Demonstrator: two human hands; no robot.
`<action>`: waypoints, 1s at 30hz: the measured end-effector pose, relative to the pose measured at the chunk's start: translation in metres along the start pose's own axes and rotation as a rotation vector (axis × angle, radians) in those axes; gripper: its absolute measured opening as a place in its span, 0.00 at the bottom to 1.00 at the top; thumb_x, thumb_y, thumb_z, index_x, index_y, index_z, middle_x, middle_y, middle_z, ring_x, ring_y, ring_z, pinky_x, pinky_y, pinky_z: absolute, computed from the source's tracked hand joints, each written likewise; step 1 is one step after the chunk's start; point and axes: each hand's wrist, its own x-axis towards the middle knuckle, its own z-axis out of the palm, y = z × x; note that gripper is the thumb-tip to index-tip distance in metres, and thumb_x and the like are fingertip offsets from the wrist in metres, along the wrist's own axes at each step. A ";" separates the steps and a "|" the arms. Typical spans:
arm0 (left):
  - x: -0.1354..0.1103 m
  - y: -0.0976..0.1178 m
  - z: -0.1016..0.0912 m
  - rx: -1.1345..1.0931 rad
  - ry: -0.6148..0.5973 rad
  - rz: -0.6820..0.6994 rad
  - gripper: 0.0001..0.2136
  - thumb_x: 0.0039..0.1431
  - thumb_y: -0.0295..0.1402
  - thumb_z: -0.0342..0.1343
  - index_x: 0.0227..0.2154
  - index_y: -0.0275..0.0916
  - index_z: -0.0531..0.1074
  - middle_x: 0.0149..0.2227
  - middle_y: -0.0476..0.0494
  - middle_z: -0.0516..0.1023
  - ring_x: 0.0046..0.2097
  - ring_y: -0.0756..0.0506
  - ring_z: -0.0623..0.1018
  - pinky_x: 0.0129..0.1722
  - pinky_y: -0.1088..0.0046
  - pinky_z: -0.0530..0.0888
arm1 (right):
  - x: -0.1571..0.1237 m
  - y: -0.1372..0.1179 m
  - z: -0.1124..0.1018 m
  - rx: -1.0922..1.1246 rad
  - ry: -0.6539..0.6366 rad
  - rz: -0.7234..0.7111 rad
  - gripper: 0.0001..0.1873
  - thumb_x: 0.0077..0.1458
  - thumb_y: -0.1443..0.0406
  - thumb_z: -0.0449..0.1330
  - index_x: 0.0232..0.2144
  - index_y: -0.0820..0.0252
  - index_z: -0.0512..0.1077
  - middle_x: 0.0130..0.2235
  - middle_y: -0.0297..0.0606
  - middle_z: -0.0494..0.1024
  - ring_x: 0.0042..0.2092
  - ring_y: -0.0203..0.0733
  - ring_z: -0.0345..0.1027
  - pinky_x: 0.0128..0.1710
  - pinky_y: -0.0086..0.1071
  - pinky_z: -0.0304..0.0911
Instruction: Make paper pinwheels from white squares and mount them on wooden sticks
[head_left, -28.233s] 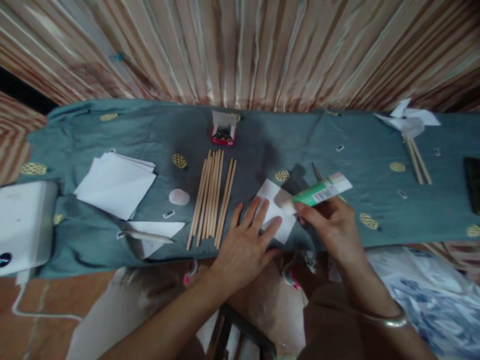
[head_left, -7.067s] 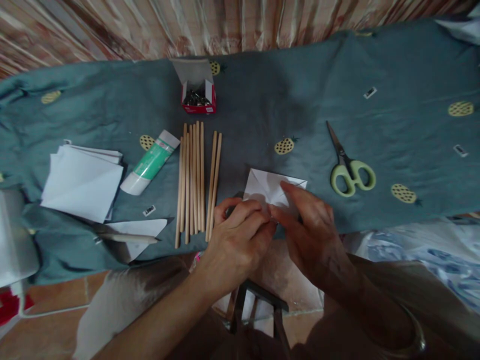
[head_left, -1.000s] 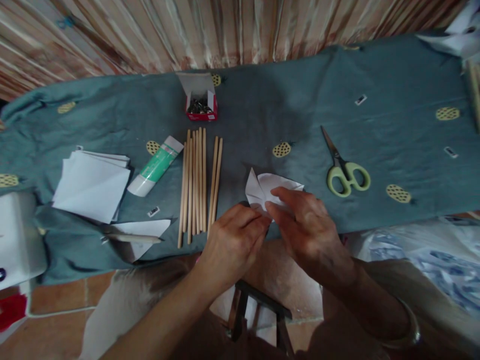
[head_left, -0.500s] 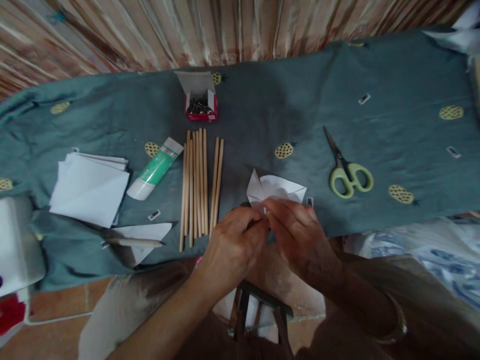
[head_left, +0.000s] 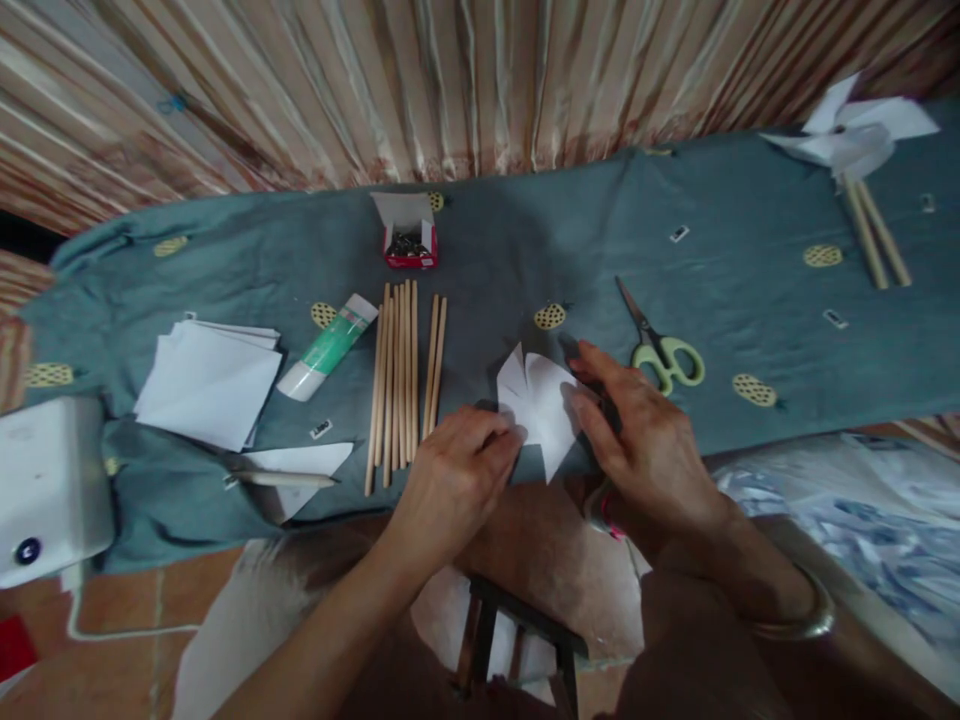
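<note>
Folded white paper (head_left: 541, 405): left hand (head_left: 457, 480) pinches its 9 o'clock edge; right hand (head_left: 649, 440) fingertips hold its 3 o'clock edge.

Folded paper (head_left: 541, 405) partly covered, white box (head_left: 45, 485) cut off left

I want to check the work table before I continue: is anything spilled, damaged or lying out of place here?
Nothing is spilled or damaged. Two small things: the folded paper that the left hand and right hand touch seems to poke one tip past the near edge of the cloth, and the red box stands open.
</note>
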 end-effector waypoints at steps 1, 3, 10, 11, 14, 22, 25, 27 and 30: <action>0.001 -0.002 -0.001 0.006 0.004 0.005 0.07 0.61 0.23 0.54 0.40 0.33 0.75 0.37 0.41 0.77 0.39 0.45 0.75 0.38 0.67 0.76 | 0.000 0.000 -0.002 0.006 0.003 0.036 0.24 0.63 0.63 0.53 0.60 0.62 0.62 0.48 0.46 0.79 0.48 0.48 0.74 0.49 0.43 0.70; 0.002 -0.006 -0.002 0.023 0.017 0.008 0.08 0.61 0.23 0.54 0.40 0.33 0.75 0.37 0.41 0.77 0.39 0.45 0.74 0.38 0.67 0.76 | -0.001 -0.001 -0.005 0.021 0.007 0.112 0.24 0.61 0.62 0.55 0.58 0.61 0.64 0.44 0.43 0.81 0.42 0.46 0.76 0.45 0.41 0.72; 0.004 -0.008 -0.005 0.042 0.054 0.008 0.10 0.61 0.21 0.53 0.43 0.33 0.74 0.39 0.40 0.77 0.40 0.45 0.73 0.38 0.67 0.75 | -0.010 0.002 -0.010 0.175 0.001 0.342 0.22 0.56 0.60 0.61 0.52 0.60 0.70 0.33 0.38 0.81 0.33 0.43 0.77 0.33 0.36 0.74; 0.004 -0.006 -0.005 0.037 0.066 0.007 0.10 0.61 0.22 0.53 0.44 0.33 0.74 0.40 0.39 0.77 0.40 0.45 0.73 0.39 0.66 0.75 | -0.012 0.003 -0.010 0.199 -0.001 0.371 0.22 0.56 0.60 0.61 0.52 0.61 0.70 0.33 0.38 0.82 0.33 0.43 0.77 0.34 0.36 0.74; 0.002 0.003 -0.003 0.014 0.085 0.022 0.09 0.61 0.25 0.55 0.44 0.33 0.72 0.42 0.38 0.77 0.41 0.44 0.74 0.40 0.65 0.74 | -0.015 0.004 -0.010 0.258 -0.011 0.438 0.23 0.55 0.59 0.62 0.52 0.61 0.70 0.33 0.39 0.82 0.34 0.44 0.78 0.35 0.38 0.74; -0.004 0.021 0.010 0.049 -0.025 0.099 0.06 0.61 0.28 0.56 0.40 0.34 0.72 0.39 0.40 0.78 0.40 0.43 0.74 0.37 0.65 0.71 | -0.026 -0.004 -0.015 -0.010 0.018 0.291 0.21 0.58 0.56 0.59 0.50 0.62 0.72 0.29 0.38 0.82 0.29 0.44 0.77 0.28 0.35 0.71; -0.005 0.022 0.013 0.046 -0.036 0.085 0.05 0.62 0.27 0.54 0.38 0.34 0.73 0.38 0.41 0.77 0.39 0.44 0.74 0.37 0.66 0.72 | -0.031 -0.006 -0.018 -0.150 0.025 0.191 0.22 0.60 0.56 0.57 0.51 0.64 0.71 0.31 0.42 0.81 0.31 0.47 0.77 0.32 0.39 0.72; -0.005 0.022 0.014 0.040 -0.052 0.075 0.05 0.62 0.25 0.53 0.37 0.33 0.73 0.37 0.42 0.77 0.38 0.45 0.74 0.38 0.67 0.73 | -0.035 -0.007 -0.020 -0.220 0.059 0.073 0.19 0.61 0.58 0.57 0.49 0.66 0.73 0.35 0.47 0.81 0.37 0.51 0.76 0.38 0.43 0.72; -0.005 0.022 0.016 0.046 -0.065 0.073 0.05 0.62 0.25 0.53 0.37 0.33 0.73 0.37 0.42 0.76 0.38 0.46 0.74 0.38 0.68 0.74 | -0.038 -0.007 -0.025 -0.166 0.063 -0.112 0.14 0.61 0.66 0.55 0.46 0.65 0.74 0.44 0.50 0.80 0.46 0.52 0.74 0.47 0.47 0.70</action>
